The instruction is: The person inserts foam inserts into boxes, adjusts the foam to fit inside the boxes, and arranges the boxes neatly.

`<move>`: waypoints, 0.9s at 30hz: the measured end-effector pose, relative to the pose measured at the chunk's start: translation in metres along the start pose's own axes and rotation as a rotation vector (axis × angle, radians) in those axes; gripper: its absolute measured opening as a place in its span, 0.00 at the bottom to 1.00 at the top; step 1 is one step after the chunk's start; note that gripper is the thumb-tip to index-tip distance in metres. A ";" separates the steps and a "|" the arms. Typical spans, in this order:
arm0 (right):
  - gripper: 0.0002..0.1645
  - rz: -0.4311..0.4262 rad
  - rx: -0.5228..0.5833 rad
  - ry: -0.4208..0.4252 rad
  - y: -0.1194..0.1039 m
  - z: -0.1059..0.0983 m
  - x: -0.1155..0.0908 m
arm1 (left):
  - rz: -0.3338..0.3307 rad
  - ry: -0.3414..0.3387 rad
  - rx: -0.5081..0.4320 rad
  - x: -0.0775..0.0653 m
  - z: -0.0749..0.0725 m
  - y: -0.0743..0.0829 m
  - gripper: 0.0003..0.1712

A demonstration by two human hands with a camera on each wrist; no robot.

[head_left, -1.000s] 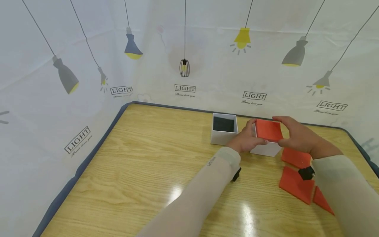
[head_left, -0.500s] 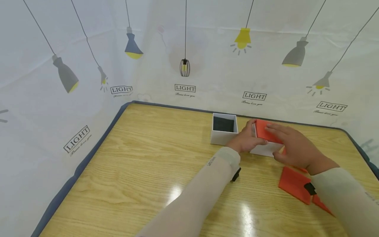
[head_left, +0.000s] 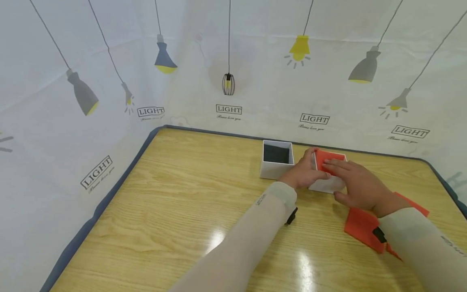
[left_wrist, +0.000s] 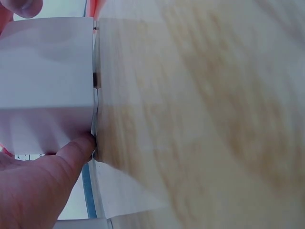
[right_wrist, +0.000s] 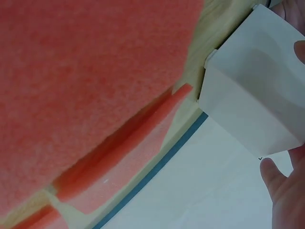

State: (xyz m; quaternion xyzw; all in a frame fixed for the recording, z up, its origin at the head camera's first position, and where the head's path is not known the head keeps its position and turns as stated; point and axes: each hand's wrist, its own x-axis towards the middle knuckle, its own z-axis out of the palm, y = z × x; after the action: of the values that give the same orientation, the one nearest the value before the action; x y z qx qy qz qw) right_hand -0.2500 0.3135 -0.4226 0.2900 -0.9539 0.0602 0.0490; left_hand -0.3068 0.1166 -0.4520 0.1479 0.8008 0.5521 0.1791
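A white open-topped box [head_left: 324,185] stands near the table's far edge, a soft-looking red square sheet [head_left: 326,155] in its mouth. My left hand [head_left: 302,172] grips the box from its left side, thumb along the near wall. With fairly straight fingers, my right hand [head_left: 361,184] presses down on the red sheet, thumb held off the box's near right corner. White box walls [left_wrist: 47,62] fill the left part of the left wrist view, one finger at the bottom edge. Another red sheet [right_wrist: 95,71] looms close in the right wrist view.
Left of the gripped box stands a second white box [head_left: 276,170] with dark material [head_left: 276,154] inside. More red sheets [head_left: 361,227] lie on the wooden table [head_left: 175,202] beneath and beside my right forearm. A lamp-printed white curtain [head_left: 262,93] surrounds the table.
My right hand has moved from the box's right side onto the red sheet, which now sits lower inside the rim. One loose red sheet has slid rightward by my right forearm. The left hand stays put.
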 end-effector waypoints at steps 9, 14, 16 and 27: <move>0.49 0.016 -0.014 0.033 0.003 0.000 0.006 | 0.011 -0.003 -0.013 0.000 0.000 0.001 0.52; 0.48 -0.015 -0.002 0.017 0.002 0.000 0.008 | -0.004 -0.008 -0.011 0.002 0.001 -0.001 0.52; 0.47 -0.038 0.002 0.021 0.002 0.001 0.009 | -0.010 -0.007 -0.008 0.003 0.001 -0.001 0.51; 0.42 -0.052 -0.049 0.020 0.006 0.011 0.016 | 0.020 -0.003 -0.009 0.002 0.001 -0.001 0.52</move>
State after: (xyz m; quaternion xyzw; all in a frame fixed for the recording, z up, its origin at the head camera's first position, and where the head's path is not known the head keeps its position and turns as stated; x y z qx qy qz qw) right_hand -0.2674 0.3084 -0.4319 0.3127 -0.9467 0.0383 0.0673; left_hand -0.3082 0.1178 -0.4539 0.1560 0.7965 0.5571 0.1757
